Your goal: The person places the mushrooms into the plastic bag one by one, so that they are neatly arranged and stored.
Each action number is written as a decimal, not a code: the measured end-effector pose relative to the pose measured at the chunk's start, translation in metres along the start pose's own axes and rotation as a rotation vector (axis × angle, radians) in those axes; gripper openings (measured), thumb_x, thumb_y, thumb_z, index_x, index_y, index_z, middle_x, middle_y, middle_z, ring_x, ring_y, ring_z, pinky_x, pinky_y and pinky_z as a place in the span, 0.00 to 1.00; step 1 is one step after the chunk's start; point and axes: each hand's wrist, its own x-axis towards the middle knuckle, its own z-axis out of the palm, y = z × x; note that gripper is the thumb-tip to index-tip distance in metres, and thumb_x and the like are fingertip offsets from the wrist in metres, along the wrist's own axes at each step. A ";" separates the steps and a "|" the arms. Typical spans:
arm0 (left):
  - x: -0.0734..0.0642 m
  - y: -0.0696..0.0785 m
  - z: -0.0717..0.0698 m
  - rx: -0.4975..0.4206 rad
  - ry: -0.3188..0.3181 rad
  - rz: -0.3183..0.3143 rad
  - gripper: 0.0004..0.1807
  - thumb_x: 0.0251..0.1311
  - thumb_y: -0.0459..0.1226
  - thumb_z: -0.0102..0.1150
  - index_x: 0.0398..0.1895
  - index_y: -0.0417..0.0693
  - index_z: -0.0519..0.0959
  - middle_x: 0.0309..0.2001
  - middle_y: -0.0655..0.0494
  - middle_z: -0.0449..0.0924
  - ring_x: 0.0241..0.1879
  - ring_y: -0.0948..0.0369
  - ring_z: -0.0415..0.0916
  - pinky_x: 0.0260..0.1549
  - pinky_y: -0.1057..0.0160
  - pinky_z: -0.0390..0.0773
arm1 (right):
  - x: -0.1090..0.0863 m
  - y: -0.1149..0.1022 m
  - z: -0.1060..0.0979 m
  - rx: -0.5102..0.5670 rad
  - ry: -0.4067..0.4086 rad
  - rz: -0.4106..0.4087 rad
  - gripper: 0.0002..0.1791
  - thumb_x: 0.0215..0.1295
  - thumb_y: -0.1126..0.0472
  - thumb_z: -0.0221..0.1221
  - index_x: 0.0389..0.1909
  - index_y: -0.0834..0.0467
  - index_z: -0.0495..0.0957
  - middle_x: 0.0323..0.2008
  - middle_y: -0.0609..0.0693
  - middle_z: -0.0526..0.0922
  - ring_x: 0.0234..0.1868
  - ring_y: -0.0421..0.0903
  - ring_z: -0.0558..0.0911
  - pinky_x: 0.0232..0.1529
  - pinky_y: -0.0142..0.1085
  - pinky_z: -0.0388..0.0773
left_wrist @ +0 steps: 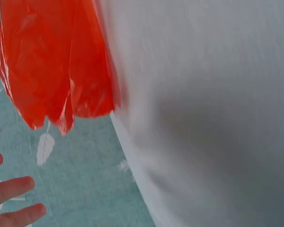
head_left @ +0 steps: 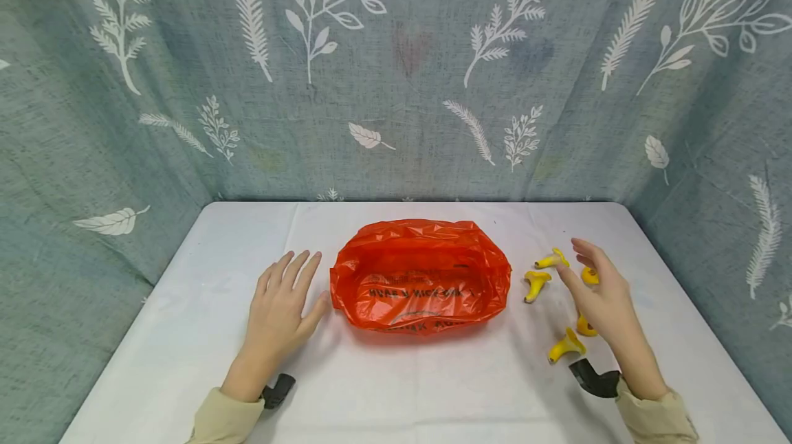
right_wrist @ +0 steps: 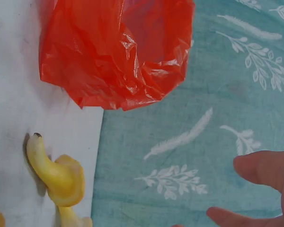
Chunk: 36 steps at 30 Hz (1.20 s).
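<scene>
Beige-sleeved, the left hand [head_left: 281,306] hangs just beside the red bag [head_left: 421,258], its fingers extended and parted. The right hand [head_left: 605,306] hangs over the yellow mushrooms [head_left: 536,284], thumb and fingers spread with a free gap between them. One black device [head_left: 595,379] sits at each wrist, two in all. The single bag, of thin shiny plastic with dark lettering [head_left: 421,293], stands near the middle of the table [head_left: 266,224], its mouth gaping upward. Five mushrooms show to its right: two between the bag and the hand, two partly hidden behind the hand, one nearer the right wrist. White cloth [head_left: 421,389] covers the table, lightly creased. Beyond the far edge and both sides hangs grey-green fabric [head_left: 402,100], printed with white leaves [head_left: 110,223].
</scene>
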 end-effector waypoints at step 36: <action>0.006 0.025 0.027 -0.899 -0.055 -0.199 0.30 0.53 0.20 0.60 0.63 0.28 0.70 0.71 0.34 0.59 0.69 0.34 0.55 0.69 0.67 0.56 | 0.018 0.030 0.037 -0.129 -0.187 0.186 0.27 0.71 0.54 0.57 0.65 0.65 0.69 0.61 0.70 0.65 0.58 0.67 0.68 0.52 0.61 0.72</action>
